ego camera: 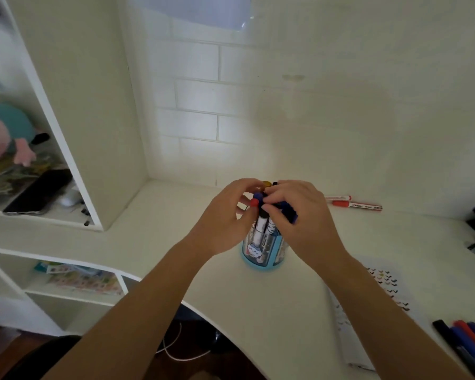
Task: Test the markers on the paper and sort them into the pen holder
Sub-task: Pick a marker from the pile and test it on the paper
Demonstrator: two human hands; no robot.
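Head view shows the pen holder (259, 257), a round blue cup, standing on the white desk (176, 229) near the middle. A bunch of markers (261, 226) stands upright inside it, and their caps stick out of the top. One has a red cap (255, 203), and others look dark blue. Both hands are close together right over the cup. The left hand (225, 220) has its fingers curled round the left side of the bunch. The right hand (305, 218) is curled round the right side, and blue caps peek out under its fingers. To the right of the cup lies the paper (387, 286), with many small dark marks on it, partly under the right forearm. More loose markers (466, 344) lie side by side at the bottom right corner, black, blue and red. Two red markers (354, 204) lie on the desk behind the right hand, near the wall. On the left is a white shelf (74, 149) with a dark phone (39, 193) lying flat and a pink and teal soft toy (6, 133) above it. A white cable (176, 352) hangs under the desk.
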